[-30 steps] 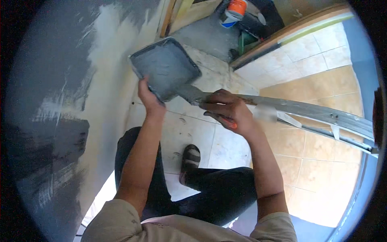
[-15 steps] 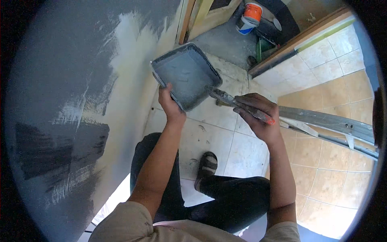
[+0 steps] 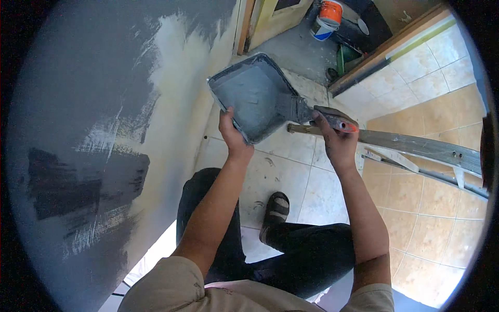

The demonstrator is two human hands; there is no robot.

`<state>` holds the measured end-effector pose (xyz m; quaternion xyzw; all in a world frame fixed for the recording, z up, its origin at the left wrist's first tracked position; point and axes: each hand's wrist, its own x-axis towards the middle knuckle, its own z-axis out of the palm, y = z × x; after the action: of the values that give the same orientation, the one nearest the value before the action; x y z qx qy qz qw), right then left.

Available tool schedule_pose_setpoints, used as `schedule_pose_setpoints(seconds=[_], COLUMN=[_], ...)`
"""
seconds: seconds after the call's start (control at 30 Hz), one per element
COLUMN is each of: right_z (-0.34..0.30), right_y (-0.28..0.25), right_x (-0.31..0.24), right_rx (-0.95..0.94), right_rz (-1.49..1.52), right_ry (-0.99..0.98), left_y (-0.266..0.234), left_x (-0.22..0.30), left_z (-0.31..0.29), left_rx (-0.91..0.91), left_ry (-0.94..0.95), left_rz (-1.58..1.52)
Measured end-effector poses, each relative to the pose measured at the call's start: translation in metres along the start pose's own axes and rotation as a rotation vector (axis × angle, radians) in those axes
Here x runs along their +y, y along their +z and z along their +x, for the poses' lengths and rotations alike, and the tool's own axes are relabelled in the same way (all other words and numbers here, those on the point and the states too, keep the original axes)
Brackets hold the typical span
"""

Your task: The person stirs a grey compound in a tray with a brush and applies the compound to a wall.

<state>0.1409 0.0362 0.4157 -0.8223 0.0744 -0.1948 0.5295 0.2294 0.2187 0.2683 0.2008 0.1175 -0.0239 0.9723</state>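
My left hand (image 3: 236, 134) grips the near left edge of a paint tray (image 3: 244, 99), its thumb over the rim and its other fingers hidden beneath. Grey paint coats the inside of the tray. In my right hand (image 3: 335, 132) is a paintbrush (image 3: 300, 110), held by its handle, which ends in red-orange. The brush lies flat across the tray's right side, its wide bristles over the paint and coated grey. To the left stands a wall (image 3: 99, 67), partly covered in grey paint, with a bare pale strip (image 3: 179, 78) and a darker patch (image 3: 86, 182) low down.
A metal ladder (image 3: 421, 148) reaches in from the right, close to my right hand. Beyond the doorway stand stacked buckets (image 3: 327, 21), orange and white, and a green object (image 3: 345, 57). My sandalled foot (image 3: 276, 208) rests on the pale tiled floor (image 3: 260, 177).
The brush has turned from its narrow edge to its flat face, with more of its bristles now across the tray. My right wrist has rotated. The whole view has shifted slightly.
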Motion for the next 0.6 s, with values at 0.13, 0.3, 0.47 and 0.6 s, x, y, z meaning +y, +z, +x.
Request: schedule_pose_setpoints(seconds=[0.13,0.3,0.47,0.6], right_z=[0.000,0.005,0.011,0.012], right_y=[-0.002,-0.002,-0.010,-0.017], right_x=[0.004,0.004,0.003,0.001], right_rx=[-0.042,-0.103,-0.194,-0.234], right_rz=[-0.102,-0.133,-0.262,-0.190], right_ry=[0.022,-0.010,-0.076,-0.027], left_y=[-0.004,-0.009,-0.011,0.004], left_x=[0.005,0.007,0.009,0.014], left_z=[0.004,0.009,0.010,0.014], left_rx=[0.017,0.098,0.066,0.057], left_ry=[-0.020,0.049,0.075,0.168], left_rz=[-0.074,0.044,0.072,0.106])
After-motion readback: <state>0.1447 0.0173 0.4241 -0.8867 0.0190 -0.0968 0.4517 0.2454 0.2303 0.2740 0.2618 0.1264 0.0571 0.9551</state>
